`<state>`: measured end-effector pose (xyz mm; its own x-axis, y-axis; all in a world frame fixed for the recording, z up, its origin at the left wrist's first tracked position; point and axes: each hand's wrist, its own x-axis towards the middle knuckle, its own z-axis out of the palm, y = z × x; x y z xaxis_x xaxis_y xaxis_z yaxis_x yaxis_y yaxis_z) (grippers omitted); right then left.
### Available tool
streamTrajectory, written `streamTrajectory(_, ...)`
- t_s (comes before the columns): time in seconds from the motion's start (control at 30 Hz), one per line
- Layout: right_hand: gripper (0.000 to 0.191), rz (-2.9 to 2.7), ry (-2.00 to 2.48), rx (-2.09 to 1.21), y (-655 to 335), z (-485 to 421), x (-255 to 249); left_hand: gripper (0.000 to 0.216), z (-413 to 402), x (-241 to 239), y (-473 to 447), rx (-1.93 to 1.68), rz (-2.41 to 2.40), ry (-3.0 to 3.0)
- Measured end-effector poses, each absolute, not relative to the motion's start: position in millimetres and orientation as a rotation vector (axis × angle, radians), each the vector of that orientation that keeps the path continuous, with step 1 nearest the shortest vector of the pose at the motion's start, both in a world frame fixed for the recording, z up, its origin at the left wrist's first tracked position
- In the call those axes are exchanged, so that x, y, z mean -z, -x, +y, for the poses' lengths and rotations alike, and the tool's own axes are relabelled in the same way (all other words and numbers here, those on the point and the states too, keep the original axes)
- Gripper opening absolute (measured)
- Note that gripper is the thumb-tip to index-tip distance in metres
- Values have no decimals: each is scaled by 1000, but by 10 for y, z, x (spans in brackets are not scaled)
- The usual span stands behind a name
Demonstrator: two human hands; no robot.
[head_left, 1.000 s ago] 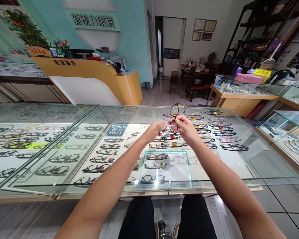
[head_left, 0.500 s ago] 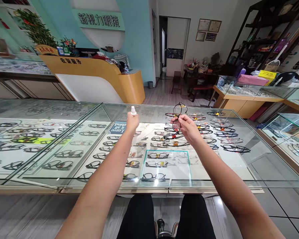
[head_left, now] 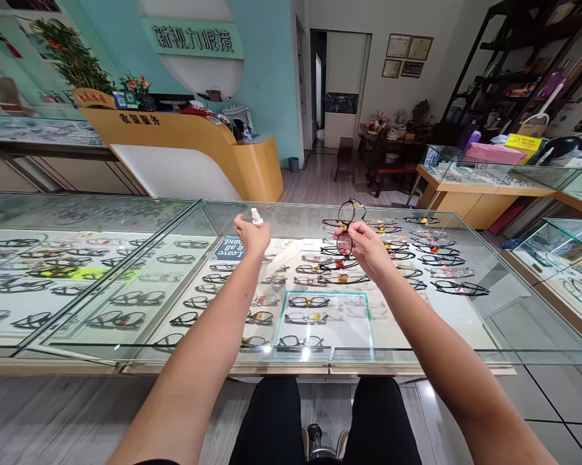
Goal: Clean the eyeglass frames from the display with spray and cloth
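In the head view, my left hand (head_left: 253, 236) reaches over the glass counter at the centre-left. It is around a small white bottle (head_left: 256, 217), of which only the tilted top shows; the rest is hidden by the hand. Some of its fingers have spread to the left. My right hand (head_left: 368, 248), to the right, pinches a pair of dark round-lensed eyeglasses (head_left: 347, 223) near the middle of the frame. The glasses are turned on end, one lens above the fingertips and the other below, apart from the bottle.
A glass display case (head_left: 416, 352) spans the front, with rows of eyeglasses (head_left: 309, 301) under its top. Beyond it stand a curved wooden reception counter (head_left: 256, 165) and a low wooden bench (head_left: 345, 158). Another glass case (head_left: 489, 184) stands at the right.
My left hand has loosened its fingers, some spreading to the left, and the bottle's top has tilted left. My right hand and the eyeglasses have hardly moved.
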<state>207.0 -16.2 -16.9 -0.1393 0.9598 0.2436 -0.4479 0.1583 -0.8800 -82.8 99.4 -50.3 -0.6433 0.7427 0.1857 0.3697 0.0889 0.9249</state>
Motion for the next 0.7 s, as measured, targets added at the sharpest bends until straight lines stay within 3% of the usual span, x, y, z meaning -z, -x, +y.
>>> streamTrajectory(0.1,45,-1093,628,-1371,-2084,-166,158,75,814,318,703,-1971,2077,-1302)
streamTrajectory(0.2,46,-1091,633,-1366,-2094,-169,151,48,583,112,560,-2099,1891,-1689)
streamTrajectory(0.27,47,-1101,641,-1358,-2098,-170,149,26,451,20,489,-1866,1781,-1906)
streamTrajectory(0.33,47,-1111,647,-1353,-2099,-172,148,15,370,-9,461,-1415,1801,-2079)
streamTrajectory(0.47,46,-1105,639,-1357,-2097,-181,140,32,388,101,527,-541,2014,-1959)
streamTrajectory(0.57,45,-1098,629,-1360,-2093,-192,137,49,488,230,596,-396,2062,-1773)
streamTrajectory(0.7,43,-1104,630,-1368,-2093,-197,144,47,576,317,641,-460,2051,-1775)
